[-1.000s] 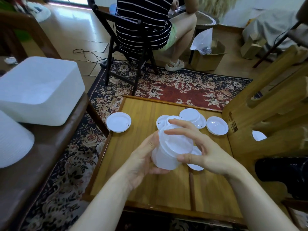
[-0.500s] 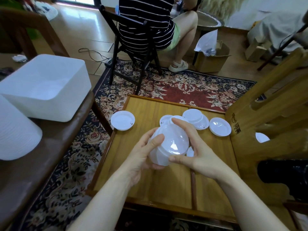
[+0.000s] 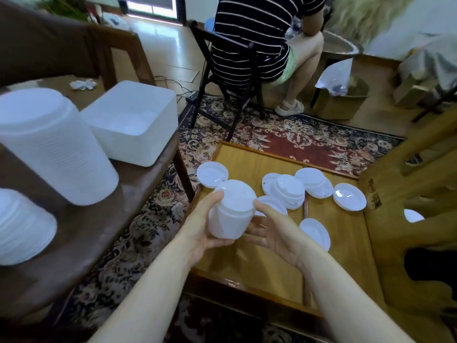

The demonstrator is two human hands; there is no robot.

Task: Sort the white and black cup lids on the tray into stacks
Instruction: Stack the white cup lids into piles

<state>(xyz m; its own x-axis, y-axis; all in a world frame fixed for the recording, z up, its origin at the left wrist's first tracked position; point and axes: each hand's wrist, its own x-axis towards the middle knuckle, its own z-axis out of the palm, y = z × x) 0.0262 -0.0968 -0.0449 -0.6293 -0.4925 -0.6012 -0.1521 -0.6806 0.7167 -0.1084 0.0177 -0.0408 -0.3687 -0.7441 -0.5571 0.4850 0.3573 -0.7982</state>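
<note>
A stack of white lids (image 3: 231, 211) is held above the left edge of the wooden tray (image 3: 249, 276). My left hand (image 3: 205, 226) grips its left side and underside. My right hand (image 3: 272, 231) touches its right side and bottom with spread fingers. Loose white lids lie on the tray: one at the far left corner (image 3: 212, 174), a small pile (image 3: 288, 190), another pile (image 3: 314, 182), a single lid (image 3: 349, 196) to the right, and one (image 3: 315, 233) beside my right wrist. No black lids show.
To the left, a dark wooden table (image 3: 81, 233) carries tall stacks of white lids (image 3: 52, 147) and a white square bin (image 3: 133, 122). A person in a striped shirt sits on a black chair (image 3: 230, 70) beyond the tray. Wooden furniture (image 3: 408, 194) stands at the right.
Both hands have carried the lid stack leftward, from over the tray's middle to its left edge. The view has swung left, bringing the dark table's lid stacks into sight.
</note>
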